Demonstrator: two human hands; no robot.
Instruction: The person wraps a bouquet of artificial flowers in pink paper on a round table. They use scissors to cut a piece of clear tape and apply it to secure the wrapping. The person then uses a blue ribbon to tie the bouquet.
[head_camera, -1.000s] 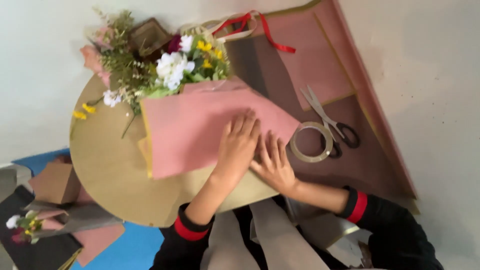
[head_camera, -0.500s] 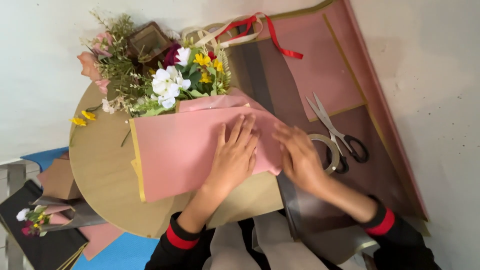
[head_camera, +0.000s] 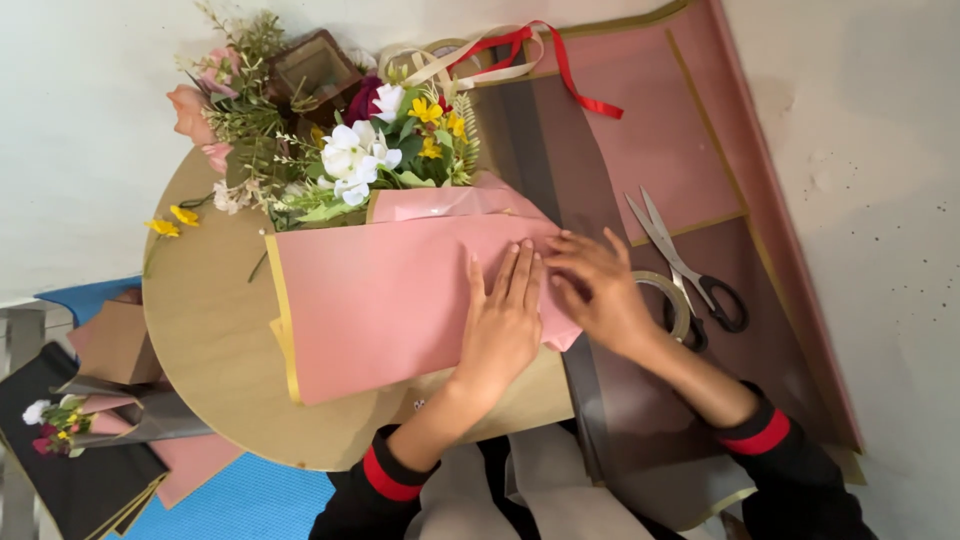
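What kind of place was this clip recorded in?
Probably a small florist's or home craft corner where bouquets get wrapped. A mixed bouquet lies on a round table under pink wrapping paper, with scissors, a tape roll and ribbon close by.

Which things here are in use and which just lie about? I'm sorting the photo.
In use: left hand flat on pink wrapping paper; right hand at its edge; flowers.
Lying about: scissors, tape roll, red ribbon, small bouquet.
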